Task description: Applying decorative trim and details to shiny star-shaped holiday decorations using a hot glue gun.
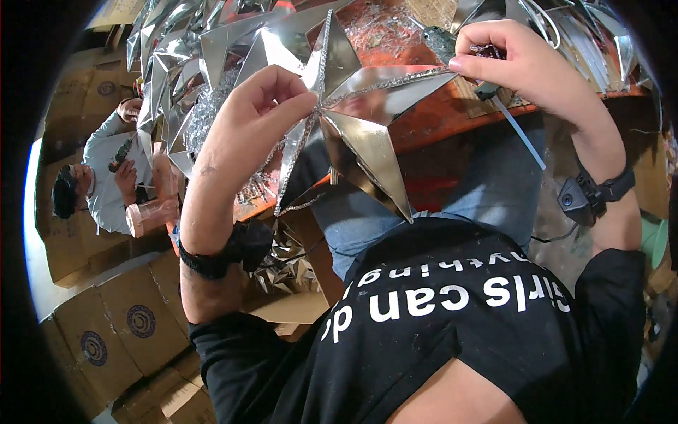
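Note:
A shiny silver five-pointed star (361,145) is held up over my lap, its mirrored faces folded into ridges. A glittery trim strip (388,83) runs along the ridges. My left hand (265,109) is closed, thumb and finger pinching the trim near the star's middle. At the tip of the right-hand point, my right hand (501,56) pinches the end of the trim. Just behind that hand lies a dark green glue gun (441,44), with a translucent glue stick (519,134) jutting out past the table edge. My right fingers partly hide the gun.
Many silver stars (173,71) are heaped at the back left of the red table (431,127), beside tangled glitter trim (208,116). Translucent sticks (586,53) lie at the back right. A co-worker (116,173) holds another glue gun at left. Cardboard boxes (116,328) stand around.

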`<state>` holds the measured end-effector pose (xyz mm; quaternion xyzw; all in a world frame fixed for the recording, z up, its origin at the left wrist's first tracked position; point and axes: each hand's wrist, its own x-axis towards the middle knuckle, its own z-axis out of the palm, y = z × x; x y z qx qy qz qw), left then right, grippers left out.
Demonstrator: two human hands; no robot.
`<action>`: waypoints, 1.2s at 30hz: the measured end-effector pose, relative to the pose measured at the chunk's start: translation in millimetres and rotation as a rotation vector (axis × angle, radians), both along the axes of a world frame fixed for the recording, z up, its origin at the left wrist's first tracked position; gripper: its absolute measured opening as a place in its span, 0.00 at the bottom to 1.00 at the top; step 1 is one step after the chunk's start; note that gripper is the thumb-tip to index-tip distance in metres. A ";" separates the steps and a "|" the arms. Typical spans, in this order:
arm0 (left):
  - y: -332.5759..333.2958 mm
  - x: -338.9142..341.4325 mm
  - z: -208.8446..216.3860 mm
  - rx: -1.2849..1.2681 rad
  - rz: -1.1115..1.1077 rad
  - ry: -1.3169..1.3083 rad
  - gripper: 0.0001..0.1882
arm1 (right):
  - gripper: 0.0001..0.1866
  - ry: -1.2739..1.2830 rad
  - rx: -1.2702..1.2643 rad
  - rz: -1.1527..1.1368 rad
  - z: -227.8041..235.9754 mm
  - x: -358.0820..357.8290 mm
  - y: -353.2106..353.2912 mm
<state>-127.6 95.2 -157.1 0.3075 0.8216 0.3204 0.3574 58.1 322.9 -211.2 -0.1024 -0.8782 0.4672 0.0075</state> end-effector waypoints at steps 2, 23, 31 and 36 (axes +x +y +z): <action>2.4 -3.5 0.2 -0.040 -0.104 0.043 0.07 | 0.12 0.003 -0.024 0.001 -1.0 1.1 2.3; 6.6 -17.3 -10.3 -0.056 -0.244 0.044 0.07 | 0.16 -0.168 0.047 -0.038 16.8 2.3 13.3; 6.1 -16.5 -10.2 -0.042 -0.250 0.045 0.07 | 0.17 -0.167 0.062 -0.009 10.5 1.4 17.7; 3.3 -16.3 -5.7 -0.054 -0.194 0.033 0.08 | 0.17 -0.191 0.007 0.040 4.0 -2.9 21.6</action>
